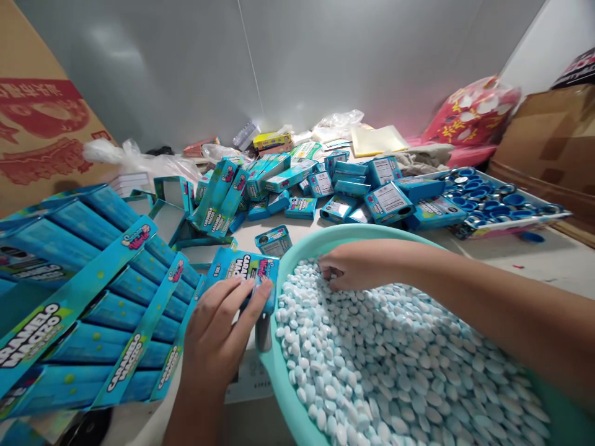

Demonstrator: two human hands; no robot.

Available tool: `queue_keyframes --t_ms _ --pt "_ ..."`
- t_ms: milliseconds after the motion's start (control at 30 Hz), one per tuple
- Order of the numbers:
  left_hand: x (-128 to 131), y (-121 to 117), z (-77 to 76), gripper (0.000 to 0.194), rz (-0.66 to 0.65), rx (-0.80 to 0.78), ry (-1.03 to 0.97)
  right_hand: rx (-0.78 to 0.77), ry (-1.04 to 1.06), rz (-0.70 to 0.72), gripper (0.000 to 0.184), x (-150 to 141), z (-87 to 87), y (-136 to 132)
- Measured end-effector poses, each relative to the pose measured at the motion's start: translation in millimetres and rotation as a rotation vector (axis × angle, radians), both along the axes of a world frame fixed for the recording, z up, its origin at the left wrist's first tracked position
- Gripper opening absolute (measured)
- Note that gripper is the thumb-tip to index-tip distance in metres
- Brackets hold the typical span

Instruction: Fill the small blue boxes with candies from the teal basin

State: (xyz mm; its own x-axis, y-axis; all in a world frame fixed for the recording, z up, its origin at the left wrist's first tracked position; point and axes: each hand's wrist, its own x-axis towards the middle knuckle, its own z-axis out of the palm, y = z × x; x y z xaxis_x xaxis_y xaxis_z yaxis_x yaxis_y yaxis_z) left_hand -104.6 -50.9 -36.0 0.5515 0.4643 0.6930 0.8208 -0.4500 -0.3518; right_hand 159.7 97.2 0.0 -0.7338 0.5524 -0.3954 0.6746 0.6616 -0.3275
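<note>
My left hand [222, 328] grips a small blue candy box [244, 269] printed "CARAMELO MACIZO", holding it at the left rim of a teal basin [297, 248]. The basin is heaped with small white and pale blue candies [395, 365]. My right hand [346, 267] reaches across into the far left of the heap, its fingers curled and pinched among the candies. What it pinches is hidden.
Flat blue carton displays [88, 291] fan out at the left. A pile of small blue boxes [297, 183] lies behind the basin. A tray of blue lids [493, 201] sits at the right. Cardboard boxes [548, 136] and bags line the wall.
</note>
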Motion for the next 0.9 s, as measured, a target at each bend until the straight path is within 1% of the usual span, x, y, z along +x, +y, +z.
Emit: queue_keyframes --t_ms 133,233,300,367,433,500,533,600,633,700,767,833,900 --pt "0 1 -3.2 0.060 -0.028 -0.018 -0.080 -0.003 -0.011 -0.001 0.023 0 -0.2 1" --pt "-1 3 -7.0 0.065 -0.033 -0.064 -0.071 -0.005 -0.022 -0.007 0.025 -1 0.4 1" --pt "-2 5 -9.4 0.069 -0.048 -0.043 -0.089 -0.008 -0.029 -0.015 0.028 -1 0.8 1" --pt "-4 5 -11.6 0.072 -0.030 -0.030 -0.139 -0.012 -0.035 -0.019 0.029 -1 0.9 1" --pt "-6 4 -13.4 0.069 -0.013 -0.064 -0.204 -0.015 -0.039 -0.019 0.030 -1 0.9 1" --pt "-10 1 -14.6 0.058 0.024 -0.154 -0.325 -0.016 -0.045 -0.020 0.031 0 1.3 1" --pt "-13 0 -15.0 0.049 0.066 -0.209 -0.418 -0.016 -0.049 -0.021 0.031 0 1.7 1" --pt "-21 -4 -15.7 0.035 0.194 -0.350 -0.623 -0.013 -0.059 -0.028 0.030 0 2.9 0" --pt "-27 -6 -16.1 0.034 0.260 -0.432 -0.713 -0.010 -0.062 -0.030 0.029 0 3.5 0" --pt "-40 -8 -16.9 0.039 0.333 -0.613 -0.850 0.002 -0.065 -0.029 0.024 -1 4.5 -2" --pt "-52 -9 -17.3 0.044 0.354 -0.773 -0.963 0.018 -0.062 -0.026 0.018 -2 4.4 -4" --pt "-61 -9 -16.4 0.051 0.337 -0.836 -1.093 0.038 -0.041 -0.025 0.014 -2 2.9 -7" --pt "-65 -10 -13.9 0.062 0.302 -0.845 -1.205 0.073 0.024 -0.028 0.010 -2 0.3 -8"
